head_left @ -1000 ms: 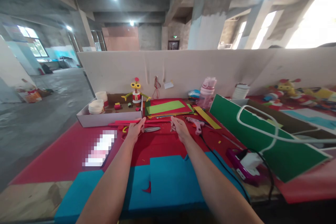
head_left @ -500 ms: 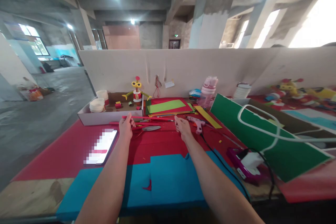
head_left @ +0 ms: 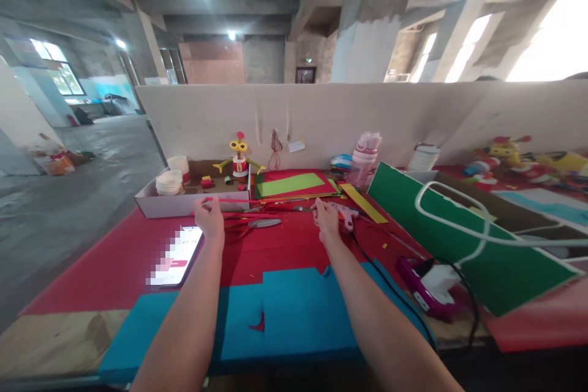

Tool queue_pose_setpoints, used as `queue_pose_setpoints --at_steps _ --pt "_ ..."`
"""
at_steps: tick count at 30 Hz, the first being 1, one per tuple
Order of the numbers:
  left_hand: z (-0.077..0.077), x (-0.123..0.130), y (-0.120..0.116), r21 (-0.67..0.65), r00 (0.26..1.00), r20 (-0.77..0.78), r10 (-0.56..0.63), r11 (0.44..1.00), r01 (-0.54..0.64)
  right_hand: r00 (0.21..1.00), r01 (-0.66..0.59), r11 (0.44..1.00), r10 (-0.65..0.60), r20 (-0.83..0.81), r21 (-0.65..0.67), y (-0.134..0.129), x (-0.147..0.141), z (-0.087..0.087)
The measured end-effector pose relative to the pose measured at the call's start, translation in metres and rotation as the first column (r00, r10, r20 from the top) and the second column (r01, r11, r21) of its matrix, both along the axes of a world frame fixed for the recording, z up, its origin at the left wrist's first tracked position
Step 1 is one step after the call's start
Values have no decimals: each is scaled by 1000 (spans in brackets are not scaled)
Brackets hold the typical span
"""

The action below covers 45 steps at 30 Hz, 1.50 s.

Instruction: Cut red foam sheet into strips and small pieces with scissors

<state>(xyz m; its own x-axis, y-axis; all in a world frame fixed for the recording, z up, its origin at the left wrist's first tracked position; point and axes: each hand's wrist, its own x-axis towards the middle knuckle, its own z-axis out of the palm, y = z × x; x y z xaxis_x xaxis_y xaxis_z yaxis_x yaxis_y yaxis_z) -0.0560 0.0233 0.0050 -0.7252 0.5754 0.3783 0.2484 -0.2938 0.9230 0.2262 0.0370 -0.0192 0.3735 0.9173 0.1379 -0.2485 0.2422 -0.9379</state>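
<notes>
My left hand (head_left: 210, 219) is closed in a pinch on a narrow red paper strip (head_left: 243, 201), which stretches to the right above the table. My right hand (head_left: 326, 220) is also pinched closed, level with the left; whether the strip's far end reaches its fingers I cannot tell. A pair of scissors (head_left: 265, 223) lies between the hands, blades to the right. Beside my right hand rests a pink hot glue gun (head_left: 348, 217). Behind them is a stack of coloured paper with a light green sheet (head_left: 289, 185) on top.
A lit phone (head_left: 181, 257) lies left of my left forearm. At the back left, a shallow box (head_left: 193, 205) holds paper cups (head_left: 169, 184) and a yellow-headed figure (head_left: 239, 156). A green board (head_left: 450, 239) and purple power strip (head_left: 425, 288) with cables stand right. Blue sheets (head_left: 303, 312) cover the front.
My hands have moved apart: the left went further left with the red paper strip, and the right shifted slightly right towards the glue gun.
</notes>
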Motion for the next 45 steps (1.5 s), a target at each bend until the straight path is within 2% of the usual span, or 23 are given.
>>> queue_pose_setpoints --at_steps 2,4,6,7,8,9,11,13,16,19,21,23,25,26,28,30,31,33,35,37,39,42,45 --pt "7 8 -6 72 966 -243 84 995 -68 999 42 999 -42 -23 19 2 4 0" --pt "12 24 -12 4 889 -432 -150 986 168 997 71 997 -71 -35 15 3 6 0" --pt "12 44 -17 -109 775 -502 -383 917 383 996 79 997 -78 -42 1 4 7 1" --pt "11 54 -20 -283 583 -527 -619 774 566 996 74 997 -74 -42 -4 4 6 1" --pt "10 63 -22 -467 354 -524 -775 608 642 997 66 998 -66 -39 -5 3 5 2" --pt "8 71 -24 -602 179 -515 -838 503 621 998 59 998 -59 -33 -5 3 4 2" --pt "6 84 -28 -746 -29 -544 -838 468 473 999 48 999 -48 -16 -6 2 1 2" --pt "5 91 -31 -768 -112 -607 -787 544 338 999 34 999 -34 4 -17 1 -1 2" --pt "4 96 -35 -744 -144 -663 -734 625 237 997 22 999 -19 75 -45 -2 -3 3" --pt "-1 95 -34 -696 -101 -715 -691 693 189 943 100 995 -103 317 27 -7 -4 8" --pt "-5 91 -32 -659 -14 -748 -664 739 140 861 126 983 -175 477 134 -12 -7 11" --pt "-8 85 -28 -630 139 -760 -635 772 86 824 37 982 -135 550 187 -18 -13 13" --pt "-8 79 -24 -593 325 -748 -579 803 67 802 -212 969 100 589 124 -24 -21 12" --pt "-7 76 -22 -560 409 -736 -539 825 80 746 -378 925 282 604 36 -27 -26 11" --pt "-5 72 -20 -460 545 -695 -469 873 165 554 -643 747 606 571 -170 -31 -34 7" --pt "-3 74 -21 -337 652 -590 -477 879 338 470 -735 638 723 507 -229 -33 -41 4" --pt "-2 77 -22 -288 687 -494 -533 846 450 505 -742 645 718 479 -184 -33 -44 2" --pt "-3 87 -28 -233 652 -230 -722 691 684 614 -729 683 680 401 -43 -32 -46 3" --pt "-5 100 -34 -237 451 36 -892 430 871 661 -728 684 686 302 39 -31 -44 5" --pt "-9 112 -40 -242 272 196 -942 222 944 673 -730 682 706 218 43 -31 -40 9" --pt "-12 119 -44 -244 182 277 -944 114 963 685 -724 690 713 150 31 -30 -36 11" --pt "-13 119 -46 -278 132 329 -935 37 960 696 -714 697 717 -33 69 -25 -31 11" --pt "-6 110 -50 -313 7 366 -930 -116 943 697 -598 778 623 -356 191 -15 -21 11"
